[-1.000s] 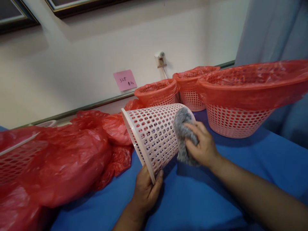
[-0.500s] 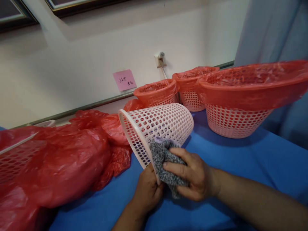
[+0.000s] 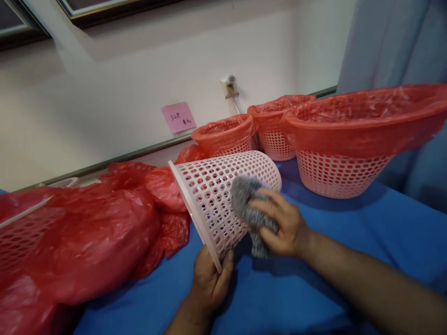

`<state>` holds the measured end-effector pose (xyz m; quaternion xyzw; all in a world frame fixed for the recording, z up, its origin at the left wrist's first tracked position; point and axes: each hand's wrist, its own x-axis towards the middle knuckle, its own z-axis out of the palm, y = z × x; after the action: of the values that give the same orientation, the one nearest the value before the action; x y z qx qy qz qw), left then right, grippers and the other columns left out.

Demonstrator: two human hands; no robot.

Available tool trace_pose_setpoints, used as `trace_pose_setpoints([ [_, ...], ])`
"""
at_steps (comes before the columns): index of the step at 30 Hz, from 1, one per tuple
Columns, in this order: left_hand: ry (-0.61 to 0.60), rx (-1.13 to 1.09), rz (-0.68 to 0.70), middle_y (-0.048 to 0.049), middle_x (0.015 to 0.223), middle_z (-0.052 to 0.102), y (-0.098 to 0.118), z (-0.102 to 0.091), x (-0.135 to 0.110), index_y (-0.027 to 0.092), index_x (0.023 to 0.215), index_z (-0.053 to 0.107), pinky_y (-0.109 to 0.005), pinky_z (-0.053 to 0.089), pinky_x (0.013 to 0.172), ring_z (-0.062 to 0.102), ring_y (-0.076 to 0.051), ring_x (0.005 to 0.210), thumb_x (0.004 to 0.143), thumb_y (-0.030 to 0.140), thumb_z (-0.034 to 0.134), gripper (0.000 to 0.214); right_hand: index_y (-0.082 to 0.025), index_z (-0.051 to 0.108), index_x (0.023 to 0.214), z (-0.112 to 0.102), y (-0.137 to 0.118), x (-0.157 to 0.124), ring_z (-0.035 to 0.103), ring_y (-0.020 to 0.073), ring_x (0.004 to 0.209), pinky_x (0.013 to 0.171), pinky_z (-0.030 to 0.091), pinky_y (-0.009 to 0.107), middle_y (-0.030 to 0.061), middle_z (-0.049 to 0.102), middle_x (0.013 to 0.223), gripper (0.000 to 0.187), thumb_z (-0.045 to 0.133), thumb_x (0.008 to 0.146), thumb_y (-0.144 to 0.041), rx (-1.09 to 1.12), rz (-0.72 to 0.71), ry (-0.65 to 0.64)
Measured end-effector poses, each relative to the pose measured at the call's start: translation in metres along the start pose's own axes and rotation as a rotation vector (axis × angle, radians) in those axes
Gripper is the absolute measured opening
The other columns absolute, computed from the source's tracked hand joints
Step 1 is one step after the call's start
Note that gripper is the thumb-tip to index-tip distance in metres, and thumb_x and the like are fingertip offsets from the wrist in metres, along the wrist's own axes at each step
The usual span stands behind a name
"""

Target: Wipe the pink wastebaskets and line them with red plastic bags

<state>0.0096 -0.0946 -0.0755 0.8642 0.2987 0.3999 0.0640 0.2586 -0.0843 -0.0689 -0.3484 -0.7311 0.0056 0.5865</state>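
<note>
A pale pink perforated basket point(image 3: 216, 190) lies tipped on its side over the blue table point(image 3: 342, 218), its open mouth facing left. My left hand point(image 3: 210, 284) grips the lower edge of its rim from below. My right hand point(image 3: 284, 225) is closed on a grey fuzzy cloth point(image 3: 248, 202) and presses it against the basket's outer wall, near its middle. The cloth's lower end hangs down under my fingers.
Three pink baskets lined with red plastic bags stand at the back right: a large one point(image 3: 352, 139) and two smaller ones point(image 3: 226, 135) point(image 3: 277, 121). Crumpled red bags point(image 3: 91, 232) cover the left side. A pink note point(image 3: 178, 117) and a socket point(image 3: 228, 86) are on the wall.
My right hand with the cloth went from the basket's base down to near the rim, and is now back up at the wall's middle. The left hand kept its grip on the rim.
</note>
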Motion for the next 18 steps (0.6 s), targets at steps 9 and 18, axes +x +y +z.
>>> trace_pose_setpoints([
  [9,-0.068,0.021,0.036,-0.0114,0.125,0.074,0.008,-0.001,0.007,0.020,0.134,0.063,-0.038,0.061,0.095,0.072,-0.027,0.114,0.095,0.013,0.056,0.041,-0.019,0.068,0.126,-0.011,0.061,0.018,0.066,0.0317,0.114,0.106,0.051,0.058,0.0137,0.067,0.119,0.047,0.060,0.081,-0.030,-0.081,0.549,0.267],
  [18,-0.120,-0.031,0.082,-0.0088,0.101,0.075,0.001,0.001,0.007,0.022,0.107,0.070,-0.037,0.061,0.082,0.073,-0.024,0.091,0.099,0.027,0.052,0.021,-0.017,0.056,0.139,0.011,-0.026,-0.016,0.067,0.0243,0.108,0.084,0.064,0.038,0.0157,0.051,0.142,0.056,0.056,0.084,-0.024,0.089,-0.358,-0.137],
])
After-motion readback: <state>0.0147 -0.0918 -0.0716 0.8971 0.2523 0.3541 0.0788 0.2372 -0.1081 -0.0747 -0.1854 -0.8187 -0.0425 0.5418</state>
